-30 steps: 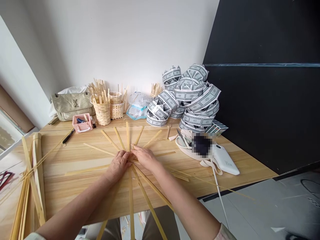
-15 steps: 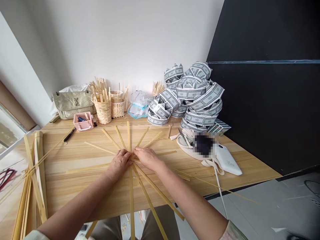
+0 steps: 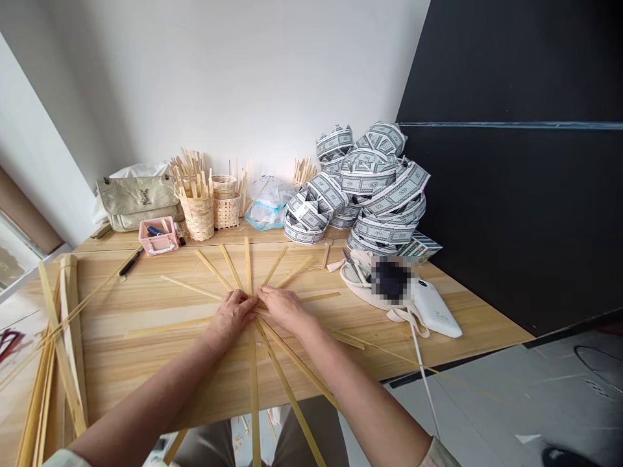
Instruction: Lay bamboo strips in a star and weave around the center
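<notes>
Flat bamboo strips [image 3: 254, 389] radiate like spokes across the table, crossing at one centre. My left hand [image 3: 233, 314] is closed on the left side of that crossing, fingers bent over the strips. From the right, my right hand [image 3: 282, 307] presses close beside it, its fingertips pinching the strips near the centre. The two hands' fingertips almost meet. They hide the crossing itself, so how the strips are layered there does not show. Two of the near strips extend past the table's front edge over my lap.
A bundle of long strips [image 3: 48, 370] lies at left. Behind stand woven baskets [image 3: 198, 217], a pink box [image 3: 158, 237], a handbag [image 3: 141, 204] and stacked patterned paper bands [image 3: 367, 175]. Scissors [image 3: 354, 266] and a white power bank [image 3: 437, 310] lie at right.
The view has shifted slightly, so everything sits a little further left. Both hands stay at the crossing, with only small finger movement; the strips keep their layout.
</notes>
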A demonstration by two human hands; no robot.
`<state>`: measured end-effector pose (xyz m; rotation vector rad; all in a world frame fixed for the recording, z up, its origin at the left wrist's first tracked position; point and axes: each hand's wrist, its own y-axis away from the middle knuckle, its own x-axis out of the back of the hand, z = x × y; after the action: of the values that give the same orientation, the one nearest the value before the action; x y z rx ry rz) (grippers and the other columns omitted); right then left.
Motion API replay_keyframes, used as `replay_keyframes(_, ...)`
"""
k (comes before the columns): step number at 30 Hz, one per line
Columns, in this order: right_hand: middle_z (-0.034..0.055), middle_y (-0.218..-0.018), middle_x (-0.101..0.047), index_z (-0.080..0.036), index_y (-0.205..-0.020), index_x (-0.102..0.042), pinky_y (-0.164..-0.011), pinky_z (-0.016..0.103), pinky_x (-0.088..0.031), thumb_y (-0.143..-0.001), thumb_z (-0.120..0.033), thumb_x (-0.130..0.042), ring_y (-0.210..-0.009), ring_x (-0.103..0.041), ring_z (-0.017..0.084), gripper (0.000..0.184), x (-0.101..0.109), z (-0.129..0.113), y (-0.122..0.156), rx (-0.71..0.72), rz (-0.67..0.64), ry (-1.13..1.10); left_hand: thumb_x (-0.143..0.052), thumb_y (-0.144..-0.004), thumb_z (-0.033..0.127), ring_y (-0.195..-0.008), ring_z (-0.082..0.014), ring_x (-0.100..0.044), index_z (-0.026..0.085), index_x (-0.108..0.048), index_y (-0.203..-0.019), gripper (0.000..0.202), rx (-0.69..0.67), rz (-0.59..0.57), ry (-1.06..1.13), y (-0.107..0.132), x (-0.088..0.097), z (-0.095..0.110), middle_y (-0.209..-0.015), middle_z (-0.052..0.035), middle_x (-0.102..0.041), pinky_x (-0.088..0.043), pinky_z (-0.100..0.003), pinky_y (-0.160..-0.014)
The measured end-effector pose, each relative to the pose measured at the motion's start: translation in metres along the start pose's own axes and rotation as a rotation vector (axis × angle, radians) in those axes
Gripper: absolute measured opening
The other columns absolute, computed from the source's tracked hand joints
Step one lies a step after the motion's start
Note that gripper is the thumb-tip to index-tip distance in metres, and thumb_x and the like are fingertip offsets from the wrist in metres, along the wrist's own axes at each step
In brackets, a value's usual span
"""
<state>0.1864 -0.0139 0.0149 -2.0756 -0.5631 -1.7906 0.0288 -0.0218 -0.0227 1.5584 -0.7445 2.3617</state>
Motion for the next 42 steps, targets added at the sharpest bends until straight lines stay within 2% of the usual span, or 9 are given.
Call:
replay_keyframes(5, 0.0045, -0.103, -0.055, -0.021, -0.101, -0.053, -0.073, 0.023, -0.036, -0.084, -0.014, -0.035, -0.091, -0.053, 0.014, 0.026, 0.000, 0.004, 0.004, -0.019, 0.023, -0.039, -0.055, -0.075, 0.016, -0.089, -0.0186, -0.047, 0.025, -0.062, -0.099, 0.027, -0.006, -0.012, -0.010, 0.000, 0.000, 0.000, -0.093, -0.0045, -0.050, -0.044, -0.032, -0.082)
replay_keyframes(9, 0.0039, -0.098, -0.053, -0.020, -0.094, -0.055, -0.066, 0.022, -0.037, -0.083, -0.014, -0.037, -0.083, -0.053, 0.013, 0.022, -0.004, 0.007, 0.011, -0.095, 0.070, -0.066, -0.055, -0.075, 0.016, -0.089, -0.0186, -0.048, 0.025, -0.062, -0.099, 0.026, -0.005, -0.005, -0.004, 0.000, 0.000, 0.000, -0.092, -0.0048, -0.051, -0.044, -0.032, -0.083)
replay_keyframes(13, 0.0021, -0.093, -0.054, -0.021, -0.091, -0.056, -0.067, 0.020, -0.036, -0.079, -0.011, -0.045, -0.083, -0.052, 0.012, 0.019, -0.007, 0.008, 0.017, -0.158, 0.144, -0.154, -0.055, -0.075, 0.016, -0.090, -0.0188, -0.048, 0.024, -0.062, -0.099, 0.027, -0.009, 0.013, -0.003, 0.001, -0.001, -0.001, -0.093, -0.0052, -0.051, -0.044, -0.032, -0.083)
replay_keyframes(18, 0.0014, -0.087, -0.056, -0.019, -0.081, -0.058, -0.066, 0.020, -0.034, -0.077, -0.009, -0.043, -0.080, -0.051, 0.011, 0.018, -0.009, 0.012, 0.018, -0.133, 0.137, -0.154, -0.055, -0.076, 0.015, -0.088, -0.0181, -0.048, 0.026, -0.061, -0.103, 0.030, -0.034, 0.041, -0.007, 0.002, -0.005, -0.004, -0.092, -0.0049, -0.050, -0.045, -0.031, -0.081)
replay_keyframes(24, 0.0028, -0.089, -0.055, -0.018, -0.080, -0.056, -0.065, 0.021, -0.033, -0.078, -0.009, -0.041, -0.080, -0.050, 0.012, 0.017, -0.010, 0.017, 0.022, -0.144, 0.141, -0.114, -0.052, -0.078, 0.019, -0.085, -0.0163, -0.047, 0.030, -0.061, -0.103, 0.028, -0.042, 0.066, 0.016, 0.003, -0.010, -0.009, -0.091, -0.0042, -0.048, -0.046, -0.031, -0.078)
replay_keyframes(37, 0.0024, -0.090, -0.052, -0.020, -0.089, -0.052, -0.061, 0.022, -0.030, -0.079, -0.006, -0.037, -0.076, -0.048, 0.012, 0.023, -0.002, 0.014, 0.031, -0.130, 0.127, -0.073, -0.052, -0.078, 0.019, -0.086, -0.0164, -0.047, 0.031, -0.061, -0.104, 0.030, -0.026, 0.028, -0.008, 0.002, -0.005, -0.006, -0.092, -0.0040, -0.047, -0.045, -0.031, -0.080)
replay_keyframes(42, 0.0008, -0.079, -0.053, -0.020, -0.074, -0.057, -0.057, 0.022, -0.027, -0.081, -0.014, -0.039, -0.071, -0.045, 0.012, 0.021, -0.001, 0.014, 0.034, -0.105, 0.116, -0.066, -0.053, -0.077, 0.017, -0.087, -0.0169, -0.047, 0.031, -0.061, -0.103, 0.030, -0.025, 0.046, -0.010, 0.003, -0.006, -0.005, -0.092, -0.0042, -0.047, -0.045, -0.031, -0.080)
